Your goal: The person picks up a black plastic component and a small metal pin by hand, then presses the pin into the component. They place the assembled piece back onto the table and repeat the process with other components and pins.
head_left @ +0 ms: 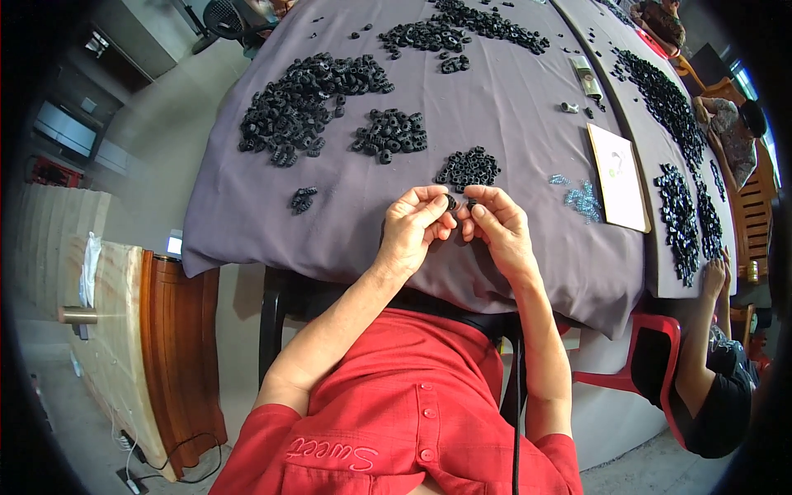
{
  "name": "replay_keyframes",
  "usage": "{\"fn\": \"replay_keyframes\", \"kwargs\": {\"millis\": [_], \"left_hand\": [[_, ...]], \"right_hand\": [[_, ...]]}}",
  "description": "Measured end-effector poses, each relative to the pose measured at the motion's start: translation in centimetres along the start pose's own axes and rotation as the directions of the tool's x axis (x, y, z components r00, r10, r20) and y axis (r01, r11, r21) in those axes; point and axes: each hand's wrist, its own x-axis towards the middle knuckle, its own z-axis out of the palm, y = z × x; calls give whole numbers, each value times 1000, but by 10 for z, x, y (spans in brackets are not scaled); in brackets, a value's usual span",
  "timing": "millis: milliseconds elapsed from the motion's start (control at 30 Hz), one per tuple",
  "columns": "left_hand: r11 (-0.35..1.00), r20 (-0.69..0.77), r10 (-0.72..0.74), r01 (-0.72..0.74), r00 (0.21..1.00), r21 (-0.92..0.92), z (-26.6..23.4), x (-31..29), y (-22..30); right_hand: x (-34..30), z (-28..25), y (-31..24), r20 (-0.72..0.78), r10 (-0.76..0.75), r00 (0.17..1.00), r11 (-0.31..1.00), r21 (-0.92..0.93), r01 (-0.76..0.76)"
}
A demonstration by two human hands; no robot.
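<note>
Both my hands are raised over the near edge of the cloth-covered table, close together. Between thumb and fingers, my left hand pinches a small black ring-shaped part. My right hand pinches another small black piece, a short gap away. Just beyond my fingers lies a pile of small black rings. To its left sits a heap of larger black ribbed parts, and a few similar black parts lie nearer the left edge.
Bigger black heaps spread over the grey tablecloth. On the right are small clear bluish pieces, a pale board and a small packet. Another person works at the right beside more black parts. A wooden cabinet stands left.
</note>
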Motion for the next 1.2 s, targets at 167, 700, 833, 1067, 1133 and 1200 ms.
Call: {"fn": "replay_keyframes", "kwargs": {"millis": [167,700,833,1067,1133,1200], "left_hand": [[1000,8,-2,2,1000,-14,-2,0,-1],[1000,-21,-6,6,1000,-8,-1,0,-1],[999,-32,0,-1,999,-33,2,-1,0],[1000,-53,12,-13,999,-17,4,-2,-1],[1000,-28,26,-26,999,5,2,-1,-2],[1000,-20,21,-21,1000,11,1,-1,-2]], "right_hand": [[0,0,0,10,-12,1000,998,-65,12],[-5,13,-4,-39,-92,995,992,-90,89],[-2,10,3,-57,-258,964,924,-306,229],[-5,16,2,-118,-129,985,983,-144,112],[-5,18,4,-120,-118,986,982,-159,98],[-4,17,6,-123,-106,987,981,-175,84]]}}
